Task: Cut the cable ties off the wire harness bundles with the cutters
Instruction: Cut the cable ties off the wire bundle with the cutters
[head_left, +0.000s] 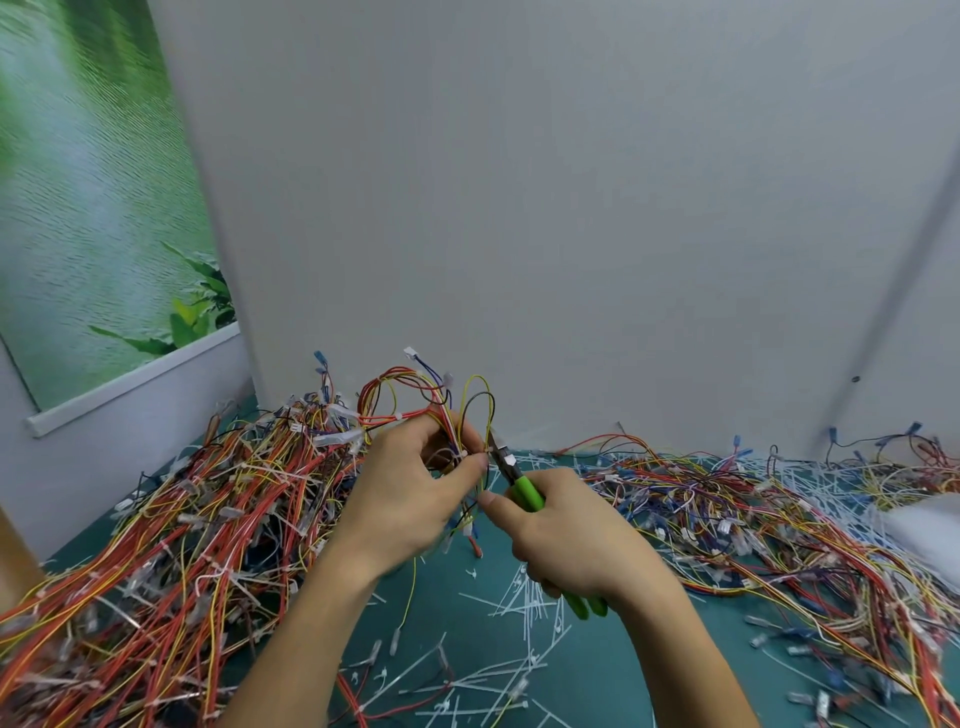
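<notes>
**Q:** Nearest the camera, how do your arms lie?

**A:** Both bare forearms come up from the lower edge and converge over the green counter. Between them, cut white ties are strewn on the mat.

**Q:** Left hand?

**A:** Raised off the counter with its back toward you. The fingers are curled, and thumb and forefinger pinch the wire harness bundle at its gathered part. The red, yellow and black loops stand up above your fingers, and loose ends hang below the palm.

**Q:** Right hand?

**A:** Wrapped round the green handles of the cutters, thumb lying along the upper handle. The handle ends stick out below the heel of your hand. The dark metal head points up and left, toward the left fingertips.

**Q:** Is the head on a tie?

**A:** The tip sits just beside a small white cable tie on the held bundle, next to your left forefinger. You cannot tell contact, or how far the blades are parted.

**Q:** Farther out?

**A:** There is a deep pile of tied harnesses on the left, mostly red and yellow. A flatter spread of wires on the right is mixed with white tie offcuts. Behind these are a plain grey wall and a green leaf poster at far left.
</notes>
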